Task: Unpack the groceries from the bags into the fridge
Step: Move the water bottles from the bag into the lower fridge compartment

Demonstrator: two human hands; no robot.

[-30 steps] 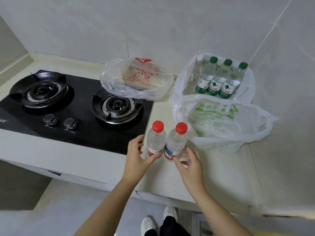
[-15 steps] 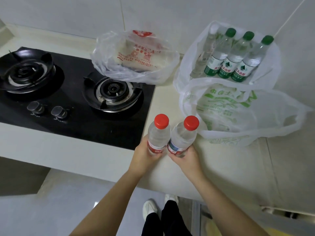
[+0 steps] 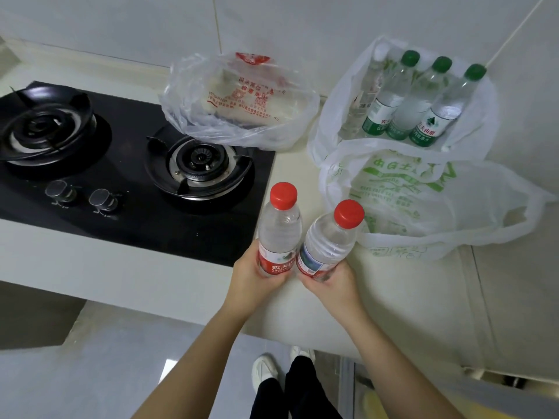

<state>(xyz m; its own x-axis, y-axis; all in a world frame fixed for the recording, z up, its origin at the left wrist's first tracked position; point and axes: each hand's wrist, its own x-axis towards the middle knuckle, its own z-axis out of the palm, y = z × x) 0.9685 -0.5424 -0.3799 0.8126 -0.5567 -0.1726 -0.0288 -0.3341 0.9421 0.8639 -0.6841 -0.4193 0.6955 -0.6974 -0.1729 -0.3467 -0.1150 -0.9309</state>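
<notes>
Left hand (image 3: 252,275) and right hand (image 3: 329,284) each wrap fingers round a bottle's base. Left bottle (image 3: 279,228) upright, right bottle (image 3: 329,240) leaning right. Fridge isn't in view.

"农夫山泉" on a green-capped bottle (image 3: 443,114)

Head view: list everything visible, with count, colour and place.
Left red-capped bottle: 1, clear, in left hand.
Right red-capped bottle: 1, clear, in right hand.
Green-capped bottles: 3, clear, in back-right bag.
Clear bottle: 1, cap unclear, same bag.
Bottle bag: 1, white, back right.
Green-print bag: 1, white, front right.
Red-print bag: 1, clear, behind hob.
Gas hob: 1, black, left.
Counter: 1, off-white.
Shoes: 2, white, floor.
Left hand: 1, grips left bottle.
Right hand: 1, grips right bottle.
</notes>
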